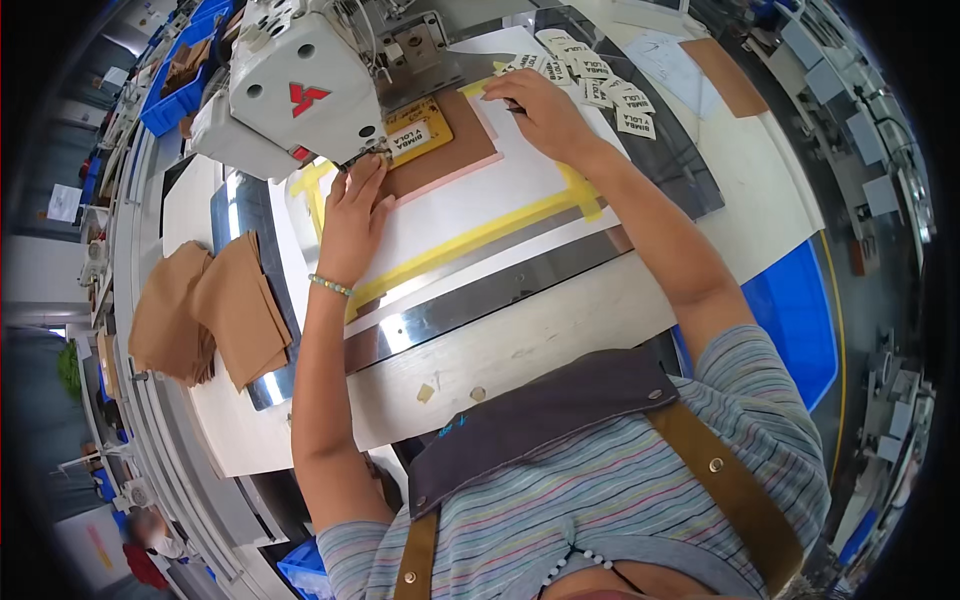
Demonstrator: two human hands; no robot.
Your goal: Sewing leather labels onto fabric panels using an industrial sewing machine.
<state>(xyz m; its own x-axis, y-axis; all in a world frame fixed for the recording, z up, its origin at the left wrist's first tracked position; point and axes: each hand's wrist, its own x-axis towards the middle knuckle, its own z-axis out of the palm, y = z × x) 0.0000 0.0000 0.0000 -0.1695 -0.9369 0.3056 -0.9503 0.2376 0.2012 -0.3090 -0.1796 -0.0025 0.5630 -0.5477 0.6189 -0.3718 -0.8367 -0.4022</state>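
1. Panel [472, 140], brown with pink edging, lying at 12 o'clock on a white sheet [440, 222] bordered with yellow tape [480, 240]. A yellow plate [440, 122] bearing a pale label [408, 138] rests on it.
2. The left hand [352, 212] reaches in at 11 o'clock, its fingers stretched forward and thumb apart; its fingertips touch beside the plate, just under the sewing machine head [300, 90].
3. The right hand [548, 112], well apart from the left, sits near 12:30, fingers curled around a small dark object [515, 106] too small to identify, above the panel's far corner.
4. Loose printed labels [600, 78] spread at 1 o'clock.
5. Brown pieces [245, 310] are stacked at 9 o'clock on the table [520, 350].
6. A blue bin [795, 320] stands at 3 o'clock, beside the table.
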